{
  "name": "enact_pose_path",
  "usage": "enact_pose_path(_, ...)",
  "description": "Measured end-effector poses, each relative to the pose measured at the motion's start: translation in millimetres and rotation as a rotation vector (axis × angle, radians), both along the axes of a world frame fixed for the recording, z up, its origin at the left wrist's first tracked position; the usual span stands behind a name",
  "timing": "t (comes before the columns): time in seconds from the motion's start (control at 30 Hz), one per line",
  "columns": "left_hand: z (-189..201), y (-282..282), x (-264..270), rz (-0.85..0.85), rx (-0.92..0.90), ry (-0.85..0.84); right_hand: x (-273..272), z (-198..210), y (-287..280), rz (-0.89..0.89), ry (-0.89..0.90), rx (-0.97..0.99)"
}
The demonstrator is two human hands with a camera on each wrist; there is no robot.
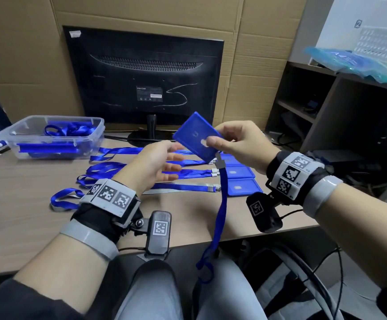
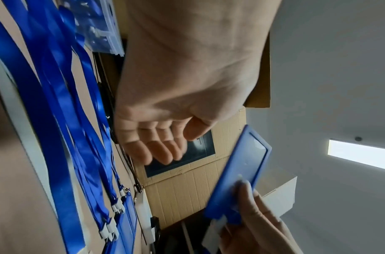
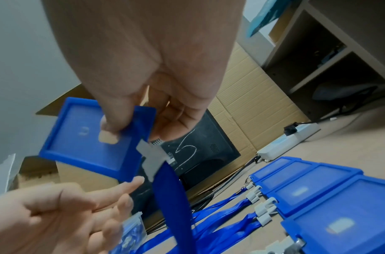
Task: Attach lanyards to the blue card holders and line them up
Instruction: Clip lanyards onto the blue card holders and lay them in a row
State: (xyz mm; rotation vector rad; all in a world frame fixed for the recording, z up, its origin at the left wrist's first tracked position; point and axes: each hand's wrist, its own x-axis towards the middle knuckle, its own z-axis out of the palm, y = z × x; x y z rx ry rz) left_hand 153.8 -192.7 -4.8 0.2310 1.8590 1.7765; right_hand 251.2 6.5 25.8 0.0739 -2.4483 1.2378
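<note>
My right hand [image 1: 213,144] pinches a blue card holder [image 1: 193,135] [image 3: 87,137] [image 2: 237,173] in the air above the desk, thumb on its face. A blue lanyard [image 1: 221,204] [image 3: 171,197] hangs from its grey clip [image 1: 220,162] [image 3: 151,158] past the desk's front edge. My left hand [image 1: 164,162] [image 2: 156,146] [image 3: 56,211] is open just left of the holder, fingers loose, holding nothing. Three holders with lanyards attached [image 1: 241,179] [image 3: 317,194] lie in a row on the desk under my right hand, their straps [image 1: 118,168] [image 2: 56,120] running left.
A clear plastic bin [image 1: 54,135] with more lanyards and holders sits at the back left. A black monitor [image 1: 144,79] stands behind, against cardboard. A dark shelf unit [image 1: 340,107] is on the right. A power strip [image 3: 287,144] lies at the desk's far right.
</note>
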Motion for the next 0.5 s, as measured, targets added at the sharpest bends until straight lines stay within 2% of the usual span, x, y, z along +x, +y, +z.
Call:
enact_pose_path(0.07,-1.0,-0.7,2.2,-0.035,0.056,0.072,1.2,0.3,0.9,0.016,0.002,-0.15)
enact_pose_path(0.2,4.8,3.8,15.0,-0.407,0.187,0.066,2.5,1.6,1.6,0.002,-0.021,-0.35)
enact_pose_path(0.3,5.1,12.5,26.4,-0.54,0.186,0.1,5.4,-0.3,2.8,-0.01,-0.05,-0.355)
enact_pose_path(0.4,-3.7,19.3,28.0,-0.453,0.185,0.057,7.5,-3.9,8.2,-0.099,-0.076,-0.408)
enact_pose_path(0.5,-7.2,16.4,22.6,-0.308,-0.06,0.148,8.4,-9.6,21.4,-0.309,-0.147,-0.509)
